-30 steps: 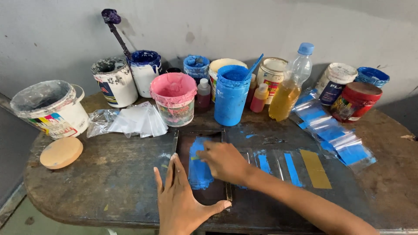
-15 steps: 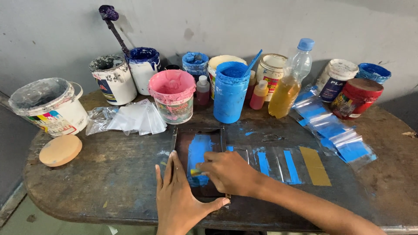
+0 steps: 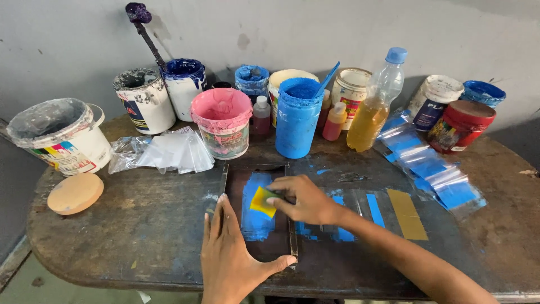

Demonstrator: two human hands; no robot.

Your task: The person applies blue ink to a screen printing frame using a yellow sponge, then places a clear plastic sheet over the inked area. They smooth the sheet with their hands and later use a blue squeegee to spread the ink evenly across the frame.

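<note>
Right hand (image 3: 306, 200) pinching a thin, flexible yellow squeegee card (image 3: 263, 201) by its edge; left hand (image 3: 230, 256) flat, steadying the rigid, ink-slick screen frame (image 3: 292, 225)

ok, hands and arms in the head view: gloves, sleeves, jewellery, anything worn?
Nothing worn that shows. The left hand and right hand are bare: no gloves, rings or watch in view. The right forearm is bare, with no sleeve up to the frame edge. The left wrist is cut off by the bottom edge. Fingers uncovered.
</note>
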